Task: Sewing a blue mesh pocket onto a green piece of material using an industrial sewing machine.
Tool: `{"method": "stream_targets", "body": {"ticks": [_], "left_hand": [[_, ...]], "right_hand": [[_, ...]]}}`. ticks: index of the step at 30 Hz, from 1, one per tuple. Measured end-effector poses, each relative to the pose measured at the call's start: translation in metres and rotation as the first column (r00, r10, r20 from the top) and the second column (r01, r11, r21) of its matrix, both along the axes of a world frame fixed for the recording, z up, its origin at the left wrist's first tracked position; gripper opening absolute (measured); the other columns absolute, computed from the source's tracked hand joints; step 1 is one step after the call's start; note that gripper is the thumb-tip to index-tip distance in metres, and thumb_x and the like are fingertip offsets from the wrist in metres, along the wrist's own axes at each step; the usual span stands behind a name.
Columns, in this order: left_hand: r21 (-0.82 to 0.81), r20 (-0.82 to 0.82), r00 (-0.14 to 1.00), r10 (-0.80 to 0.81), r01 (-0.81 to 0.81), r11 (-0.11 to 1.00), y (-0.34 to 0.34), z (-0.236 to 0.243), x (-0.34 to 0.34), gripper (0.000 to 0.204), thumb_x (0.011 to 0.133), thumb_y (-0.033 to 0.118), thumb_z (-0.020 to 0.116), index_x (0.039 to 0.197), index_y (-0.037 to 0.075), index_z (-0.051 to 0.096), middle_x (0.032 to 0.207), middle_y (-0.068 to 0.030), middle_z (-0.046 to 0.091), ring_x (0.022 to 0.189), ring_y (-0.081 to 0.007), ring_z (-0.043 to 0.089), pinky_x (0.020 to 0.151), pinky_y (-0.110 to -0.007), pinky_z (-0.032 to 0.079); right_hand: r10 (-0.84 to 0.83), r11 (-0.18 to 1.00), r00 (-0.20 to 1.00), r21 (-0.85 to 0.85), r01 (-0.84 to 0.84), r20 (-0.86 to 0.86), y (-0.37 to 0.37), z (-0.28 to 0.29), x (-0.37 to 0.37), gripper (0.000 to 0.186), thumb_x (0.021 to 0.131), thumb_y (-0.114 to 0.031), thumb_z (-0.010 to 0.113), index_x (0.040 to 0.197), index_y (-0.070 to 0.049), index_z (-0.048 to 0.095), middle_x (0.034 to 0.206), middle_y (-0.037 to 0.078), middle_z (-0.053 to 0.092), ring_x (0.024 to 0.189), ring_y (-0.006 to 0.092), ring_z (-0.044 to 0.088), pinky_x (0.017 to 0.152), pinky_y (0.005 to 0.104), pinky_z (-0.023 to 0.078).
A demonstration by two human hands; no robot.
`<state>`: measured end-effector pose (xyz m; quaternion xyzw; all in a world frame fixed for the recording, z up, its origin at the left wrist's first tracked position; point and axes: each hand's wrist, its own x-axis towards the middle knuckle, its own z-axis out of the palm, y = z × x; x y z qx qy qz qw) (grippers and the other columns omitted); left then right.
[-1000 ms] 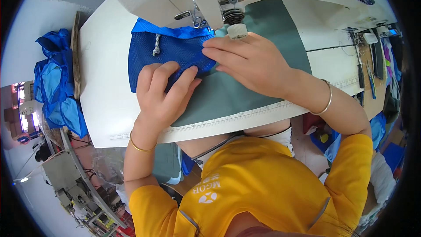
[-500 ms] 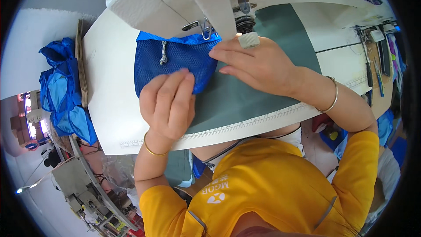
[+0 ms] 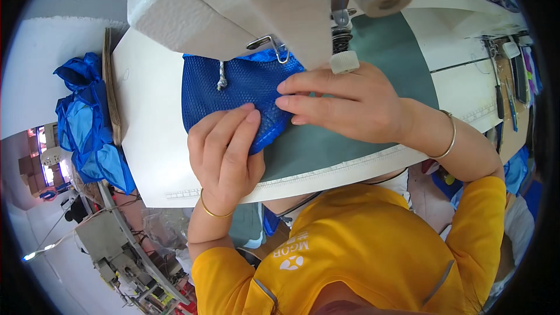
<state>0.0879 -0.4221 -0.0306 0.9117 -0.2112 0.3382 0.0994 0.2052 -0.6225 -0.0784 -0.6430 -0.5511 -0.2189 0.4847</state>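
Observation:
A blue mesh bag (image 3: 201,96) with a smooth blue top band lies under the head of a white sewing machine (image 3: 233,11). From its upper part hangs a short grey-white cord (image 3: 221,77). My left hand (image 3: 224,149) is closed on the bag's lower edge, with fingertips over the mesh and the thumb mostly hidden. At the bag's right edge, my right hand (image 3: 356,108) grips the fabric, its fingers long across the mesh and the thumb below. The needle area and the far end of the band are hidden behind the machine head.
A dark green sheet (image 3: 385,41) covers part of the white table (image 3: 151,140), which has a printed ruler strip (image 3: 326,172) along its near edge. Blue fabric pieces (image 3: 87,116) hang at the left. Small tools, among them a blue pen-like one (image 3: 511,111), lie at far right.
My right hand has come down nearer to me along the bag's right edge. My left fingertips now press on the mesh, and the bag's lower corner sits closer to me.

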Motion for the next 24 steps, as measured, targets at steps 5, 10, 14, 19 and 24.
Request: {"method": "stream_targets", "body": {"ticks": [5,10,14,19,24], "left_hand": [[-0.013,-0.029,1.0,-0.008,0.007,1.0,0.002,-0.003,-0.001,0.043,0.072,0.001,0.075,0.114,0.007,0.069,0.106,-0.0073,0.069,0.093,-0.0259,0.061,0.08,-0.037,0.049],[-0.042,-0.05,0.997,-0.054,0.052,0.998,-0.001,0.0,-0.003,0.04,0.073,0.002,0.077,0.112,0.006,0.069,0.107,-0.0068,0.07,0.092,-0.0262,0.061,0.079,-0.038,0.049],[-0.02,-0.099,0.985,-0.144,0.143,0.989,0.0,0.001,-0.006,0.039,0.073,0.004,0.078,0.111,0.006,0.069,0.105,-0.0062,0.07,0.091,-0.0265,0.063,0.078,-0.039,0.049],[-0.039,-0.009,0.998,-0.06,0.059,0.997,-0.002,0.003,-0.008,0.038,0.071,0.002,0.077,0.107,0.005,0.07,0.099,-0.0067,0.069,0.09,-0.026,0.062,0.078,-0.04,0.049],[-0.102,-0.146,0.978,-0.149,0.135,0.986,0.002,0.009,-0.013,0.035,0.074,0.002,0.073,0.109,0.005,0.067,0.096,-0.0068,0.066,0.085,-0.0257,0.06,0.077,-0.04,0.047]], "right_hand": [[0.035,0.998,0.999,0.053,-0.037,0.024,0.003,0.001,0.0,0.028,0.081,-0.014,0.076,0.108,-0.008,0.073,0.105,0.005,0.07,0.081,0.0216,0.069,0.063,0.033,0.053],[0.074,0.994,0.997,0.076,-0.076,0.022,0.004,0.002,-0.001,0.029,0.08,-0.014,0.078,0.107,-0.008,0.073,0.104,0.005,0.07,0.081,0.0209,0.068,0.064,0.0332,0.054],[0.074,0.994,0.996,0.077,-0.079,0.057,0.005,-0.001,-0.006,0.031,0.078,-0.014,0.078,0.107,-0.007,0.071,0.103,0.005,0.069,0.085,0.0212,0.066,0.066,0.0331,0.055],[0.044,0.999,0.996,0.005,-0.044,0.08,0.0,0.003,-0.005,0.032,0.077,-0.014,0.074,0.108,-0.007,0.071,0.104,0.003,0.068,0.087,0.0207,0.065,0.066,0.0326,0.055],[0.002,1.0,0.985,-0.012,0.0,0.173,0.0,0.007,-0.007,0.031,0.076,-0.015,0.071,0.106,-0.006,0.072,0.104,0.003,0.069,0.087,0.0203,0.065,0.066,0.0327,0.056]]}}
